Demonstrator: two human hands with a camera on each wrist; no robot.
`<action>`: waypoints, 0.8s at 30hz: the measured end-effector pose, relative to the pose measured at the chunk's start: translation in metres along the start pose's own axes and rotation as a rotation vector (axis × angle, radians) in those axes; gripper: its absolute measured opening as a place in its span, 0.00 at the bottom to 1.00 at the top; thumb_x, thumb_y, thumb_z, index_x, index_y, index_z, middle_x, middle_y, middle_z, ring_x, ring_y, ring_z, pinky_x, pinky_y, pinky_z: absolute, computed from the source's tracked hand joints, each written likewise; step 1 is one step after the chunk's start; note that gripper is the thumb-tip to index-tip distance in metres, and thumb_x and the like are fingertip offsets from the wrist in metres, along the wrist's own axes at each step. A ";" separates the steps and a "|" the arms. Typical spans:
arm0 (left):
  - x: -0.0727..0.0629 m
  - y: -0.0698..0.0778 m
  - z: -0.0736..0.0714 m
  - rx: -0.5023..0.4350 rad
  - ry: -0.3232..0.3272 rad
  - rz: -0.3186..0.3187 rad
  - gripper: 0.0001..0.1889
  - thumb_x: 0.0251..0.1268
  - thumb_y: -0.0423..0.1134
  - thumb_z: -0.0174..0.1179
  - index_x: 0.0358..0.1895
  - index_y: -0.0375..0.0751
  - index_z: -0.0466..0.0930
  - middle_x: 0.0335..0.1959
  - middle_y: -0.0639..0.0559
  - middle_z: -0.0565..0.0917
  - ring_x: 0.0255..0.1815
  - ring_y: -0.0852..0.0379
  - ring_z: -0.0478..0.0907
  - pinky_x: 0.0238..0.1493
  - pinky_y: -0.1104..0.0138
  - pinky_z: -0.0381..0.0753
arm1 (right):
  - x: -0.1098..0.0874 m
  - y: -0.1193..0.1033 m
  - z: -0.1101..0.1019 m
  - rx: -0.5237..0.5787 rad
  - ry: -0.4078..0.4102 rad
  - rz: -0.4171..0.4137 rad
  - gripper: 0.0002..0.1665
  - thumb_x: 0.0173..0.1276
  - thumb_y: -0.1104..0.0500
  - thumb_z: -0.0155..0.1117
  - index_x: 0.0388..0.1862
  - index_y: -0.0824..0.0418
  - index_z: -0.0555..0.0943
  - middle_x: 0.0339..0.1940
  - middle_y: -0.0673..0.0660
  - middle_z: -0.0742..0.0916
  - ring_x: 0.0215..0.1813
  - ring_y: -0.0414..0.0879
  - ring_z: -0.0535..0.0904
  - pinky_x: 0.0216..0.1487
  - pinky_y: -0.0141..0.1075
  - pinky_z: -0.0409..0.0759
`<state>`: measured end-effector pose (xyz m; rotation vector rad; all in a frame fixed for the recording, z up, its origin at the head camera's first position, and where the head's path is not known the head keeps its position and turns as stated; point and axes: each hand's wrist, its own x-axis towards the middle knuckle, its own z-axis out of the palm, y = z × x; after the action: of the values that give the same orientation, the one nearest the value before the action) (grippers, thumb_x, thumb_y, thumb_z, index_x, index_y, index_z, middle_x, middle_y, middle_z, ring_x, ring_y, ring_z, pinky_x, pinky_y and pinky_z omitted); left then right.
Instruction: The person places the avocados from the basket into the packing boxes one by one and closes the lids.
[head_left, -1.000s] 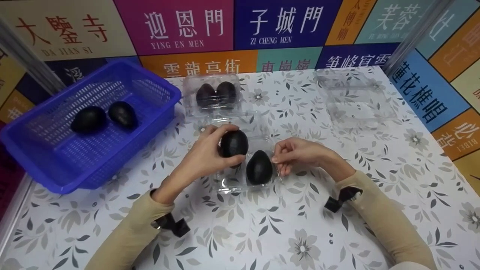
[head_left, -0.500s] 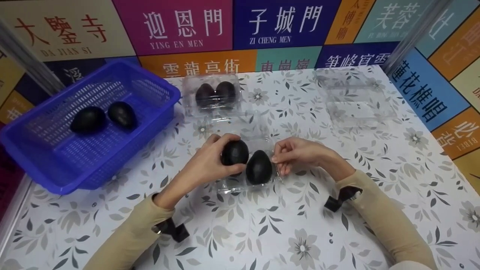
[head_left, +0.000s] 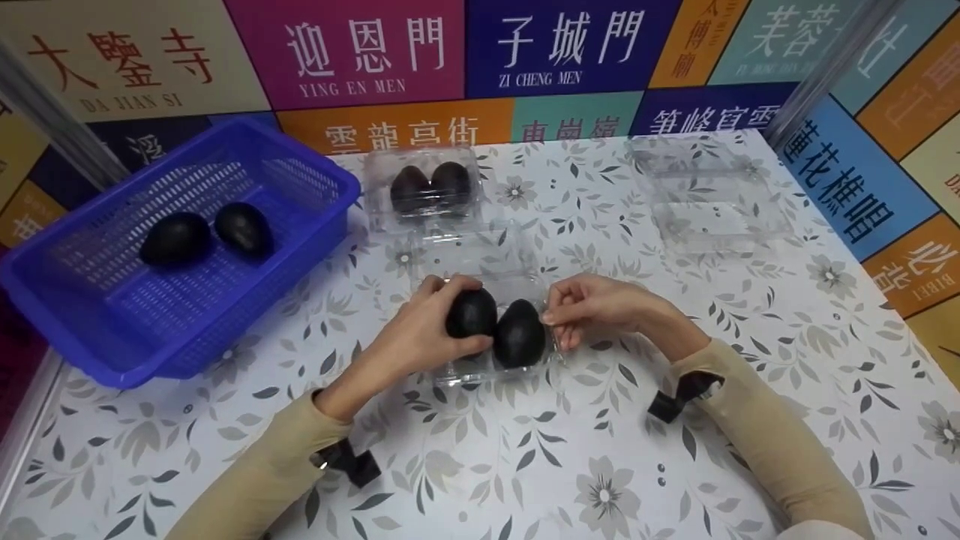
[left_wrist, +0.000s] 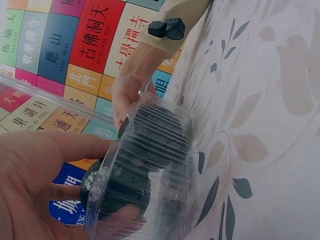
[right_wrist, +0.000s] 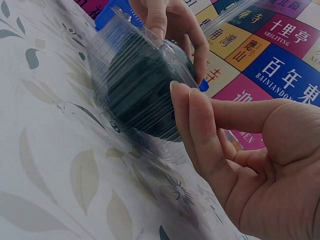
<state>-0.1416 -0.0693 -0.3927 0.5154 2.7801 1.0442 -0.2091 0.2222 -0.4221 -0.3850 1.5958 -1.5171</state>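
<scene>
A clear plastic clamshell box lies with its lid folded back on the table. My left hand grips a dark avocado low in the left half of the box, thumb on the near side and fingers on the far side. Another avocado sits beside it in the right half. In the left wrist view, the box's ribbed wall stands in front of both avocados. My right hand pinches the box's right rim between thumb and fingers; the right wrist view shows its fingertips at that edge.
A blue basket with two avocados stands at the left. Behind the open box is a clamshell holding two dark avocados. Another clear clamshell lies at the back right. Printed panels border the table.
My left hand has brought its avocado down and toward me, from above the box into the left half beside the other avocado. My right hand has stayed at the rim.
</scene>
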 end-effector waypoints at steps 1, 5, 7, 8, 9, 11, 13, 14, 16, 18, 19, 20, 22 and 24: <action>0.000 0.000 0.001 0.002 0.003 -0.001 0.37 0.52 0.51 0.77 0.67 0.55 0.72 0.53 0.40 0.73 0.49 0.41 0.79 0.49 0.47 0.81 | 0.000 0.000 0.000 -0.002 0.000 -0.001 0.06 0.72 0.67 0.64 0.33 0.64 0.78 0.24 0.56 0.86 0.25 0.44 0.85 0.29 0.32 0.85; 0.000 -0.001 0.003 0.015 0.006 0.010 0.37 0.52 0.50 0.77 0.67 0.53 0.72 0.55 0.38 0.74 0.49 0.40 0.78 0.49 0.46 0.81 | 0.000 0.000 0.000 -0.015 0.004 -0.001 0.06 0.72 0.66 0.65 0.33 0.64 0.78 0.24 0.56 0.86 0.25 0.44 0.85 0.29 0.32 0.85; 0.000 -0.001 0.004 0.023 0.006 0.016 0.37 0.53 0.50 0.77 0.67 0.52 0.72 0.56 0.36 0.74 0.50 0.40 0.78 0.49 0.46 0.81 | 0.000 0.000 0.000 -0.019 0.007 0.001 0.06 0.71 0.66 0.65 0.33 0.64 0.78 0.24 0.56 0.86 0.25 0.44 0.85 0.29 0.32 0.85; 0.000 -0.001 0.004 0.028 0.004 0.018 0.37 0.53 0.50 0.77 0.68 0.51 0.72 0.57 0.36 0.74 0.50 0.40 0.78 0.49 0.46 0.81 | 0.000 0.000 0.000 -0.020 0.008 0.002 0.06 0.71 0.66 0.65 0.33 0.64 0.78 0.24 0.56 0.86 0.25 0.44 0.85 0.29 0.32 0.85; 0.000 -0.001 0.005 0.030 0.002 0.018 0.37 0.53 0.50 0.77 0.68 0.51 0.72 0.57 0.35 0.74 0.51 0.39 0.78 0.49 0.46 0.81 | 0.000 0.000 0.000 -0.020 0.009 0.004 0.06 0.71 0.66 0.65 0.33 0.63 0.78 0.24 0.56 0.86 0.25 0.44 0.85 0.29 0.32 0.85; 0.000 -0.001 0.006 0.037 -0.005 0.014 0.38 0.54 0.50 0.77 0.68 0.50 0.72 0.57 0.35 0.74 0.51 0.39 0.78 0.49 0.45 0.81 | 0.000 0.000 0.000 -0.019 0.012 0.007 0.06 0.71 0.66 0.65 0.33 0.63 0.78 0.24 0.56 0.86 0.25 0.44 0.85 0.29 0.32 0.85; 0.000 -0.001 0.006 0.044 -0.013 0.012 0.38 0.54 0.51 0.77 0.68 0.49 0.72 0.57 0.35 0.74 0.50 0.39 0.79 0.49 0.46 0.82 | 0.000 0.000 0.000 -0.019 0.014 0.009 0.06 0.71 0.66 0.65 0.33 0.63 0.78 0.24 0.56 0.87 0.25 0.44 0.85 0.29 0.32 0.84; 0.000 -0.001 0.007 0.048 -0.016 0.011 0.38 0.54 0.51 0.77 0.68 0.48 0.72 0.57 0.35 0.74 0.50 0.39 0.79 0.49 0.46 0.82 | 0.000 0.000 0.000 -0.018 0.014 0.010 0.06 0.71 0.66 0.65 0.33 0.63 0.78 0.24 0.56 0.87 0.25 0.44 0.85 0.29 0.32 0.84; 0.000 -0.002 0.008 0.054 -0.018 0.017 0.38 0.54 0.51 0.77 0.68 0.47 0.72 0.57 0.35 0.74 0.50 0.39 0.79 0.49 0.46 0.82 | 0.000 0.000 0.000 -0.019 0.011 0.008 0.06 0.72 0.66 0.65 0.34 0.64 0.78 0.24 0.56 0.87 0.25 0.44 0.85 0.29 0.31 0.84; 0.000 -0.002 0.008 0.059 -0.017 0.021 0.38 0.54 0.51 0.77 0.68 0.46 0.72 0.56 0.35 0.74 0.49 0.39 0.79 0.49 0.47 0.82 | 0.000 0.000 0.000 -0.023 0.007 0.006 0.06 0.72 0.66 0.65 0.34 0.64 0.78 0.24 0.56 0.87 0.25 0.44 0.85 0.29 0.31 0.84; 0.000 -0.002 0.009 0.059 -0.018 0.023 0.38 0.54 0.51 0.77 0.68 0.46 0.72 0.56 0.35 0.74 0.49 0.39 0.79 0.49 0.47 0.82 | 0.000 0.000 0.000 -0.027 0.007 0.004 0.06 0.72 0.65 0.65 0.34 0.64 0.78 0.24 0.56 0.87 0.25 0.44 0.85 0.28 0.31 0.84; 0.000 -0.002 0.009 0.060 -0.019 0.025 0.38 0.54 0.51 0.77 0.68 0.46 0.72 0.56 0.36 0.74 0.48 0.39 0.79 0.48 0.47 0.82 | 0.000 0.000 0.000 -0.033 0.005 0.002 0.06 0.72 0.65 0.65 0.34 0.64 0.78 0.24 0.55 0.87 0.25 0.43 0.85 0.28 0.31 0.84; 0.000 -0.002 0.010 0.064 -0.027 0.026 0.39 0.54 0.51 0.77 0.68 0.46 0.72 0.56 0.35 0.74 0.48 0.39 0.80 0.47 0.48 0.83 | 0.000 0.000 0.000 -0.044 0.003 -0.003 0.06 0.72 0.65 0.65 0.34 0.64 0.78 0.24 0.55 0.86 0.25 0.43 0.85 0.28 0.31 0.84; 0.000 -0.001 0.010 0.074 -0.038 0.021 0.39 0.54 0.52 0.76 0.69 0.47 0.71 0.56 0.35 0.74 0.47 0.39 0.80 0.46 0.48 0.83 | 0.000 0.000 0.000 -0.052 0.002 -0.007 0.06 0.72 0.65 0.65 0.34 0.64 0.78 0.23 0.55 0.86 0.25 0.43 0.85 0.28 0.31 0.84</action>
<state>-0.1396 -0.0641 -0.4012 0.5693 2.7944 0.9278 -0.2096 0.2223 -0.4220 -0.4187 1.6397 -1.4831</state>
